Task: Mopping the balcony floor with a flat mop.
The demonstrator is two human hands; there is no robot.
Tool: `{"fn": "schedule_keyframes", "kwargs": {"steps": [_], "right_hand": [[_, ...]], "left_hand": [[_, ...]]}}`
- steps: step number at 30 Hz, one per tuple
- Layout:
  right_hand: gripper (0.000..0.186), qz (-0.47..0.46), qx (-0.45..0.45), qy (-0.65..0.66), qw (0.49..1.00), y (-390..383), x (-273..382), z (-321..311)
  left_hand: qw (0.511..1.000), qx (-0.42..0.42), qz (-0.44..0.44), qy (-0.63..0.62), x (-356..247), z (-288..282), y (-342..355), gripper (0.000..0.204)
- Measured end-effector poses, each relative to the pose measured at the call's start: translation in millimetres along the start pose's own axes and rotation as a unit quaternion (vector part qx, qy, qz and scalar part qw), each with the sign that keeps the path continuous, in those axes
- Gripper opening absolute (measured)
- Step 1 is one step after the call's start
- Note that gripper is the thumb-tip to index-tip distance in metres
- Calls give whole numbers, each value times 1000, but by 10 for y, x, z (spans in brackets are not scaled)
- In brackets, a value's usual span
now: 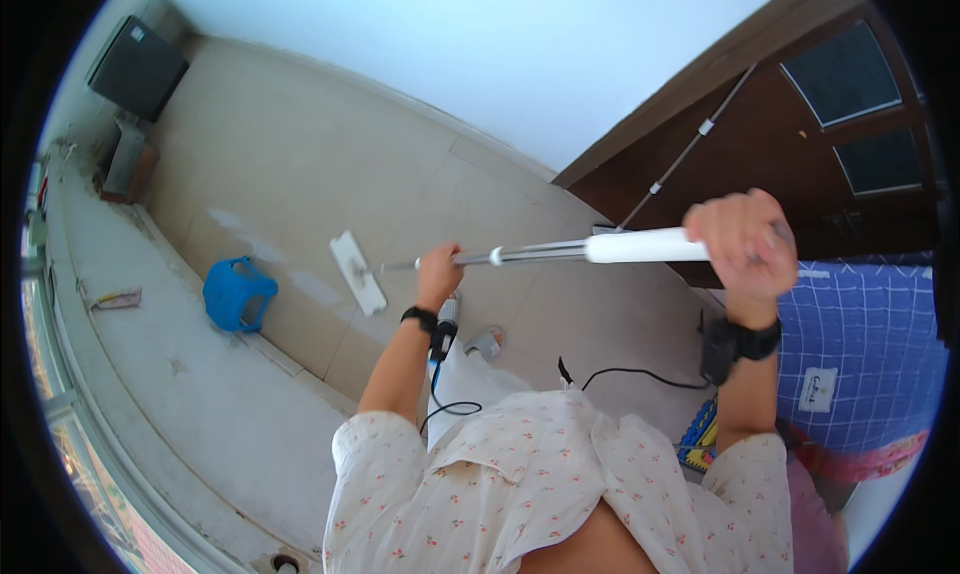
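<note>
A flat mop [645, 247] is held across the front of a person in a print shirt [530, 444], its white upper sleeve grasped near the end by the clenched fingers of the right hand [745, 244]. A blue checked cloth [860, 354] is seen beside the right forearm. Farther down, the metal pole is encircled by the closed fingers of the left hand [438, 274]. The white mop head [358, 272] is seen at the pole's far end, against the tiled floor [300, 144], near a blue stool [238, 294]. Beyond, a second pole [690, 146] is leaned by a brown door [650, 179]; a dark box-shaped object [138, 67] is placed in the far corner.
</note>
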State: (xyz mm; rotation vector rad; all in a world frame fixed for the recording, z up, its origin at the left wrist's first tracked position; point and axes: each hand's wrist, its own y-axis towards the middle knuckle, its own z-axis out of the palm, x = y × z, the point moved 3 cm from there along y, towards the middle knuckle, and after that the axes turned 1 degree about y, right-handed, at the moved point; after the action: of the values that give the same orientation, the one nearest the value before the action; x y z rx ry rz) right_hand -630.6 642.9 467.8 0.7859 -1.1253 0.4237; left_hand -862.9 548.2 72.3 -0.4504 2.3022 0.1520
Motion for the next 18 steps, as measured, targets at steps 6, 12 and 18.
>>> {"fn": "schedule_keyframes", "kwargs": {"steps": [6, 12, 18], "right_hand": [[20, -50, -243, -161, 955, -1052, 190, -380], [21, -68, -457, -179, 869, -2216, 437, -528], [25, -68, -576, -212, 786, -3311, 1283, -104]], "left_hand": [[977, 122, 173, 25, -878, 918, 1101, 6], [914, 284, 285, 54, -1563, 1731, 767, 12], [787, 484, 372, 95, -2521, 2307, -429, 19]]}}
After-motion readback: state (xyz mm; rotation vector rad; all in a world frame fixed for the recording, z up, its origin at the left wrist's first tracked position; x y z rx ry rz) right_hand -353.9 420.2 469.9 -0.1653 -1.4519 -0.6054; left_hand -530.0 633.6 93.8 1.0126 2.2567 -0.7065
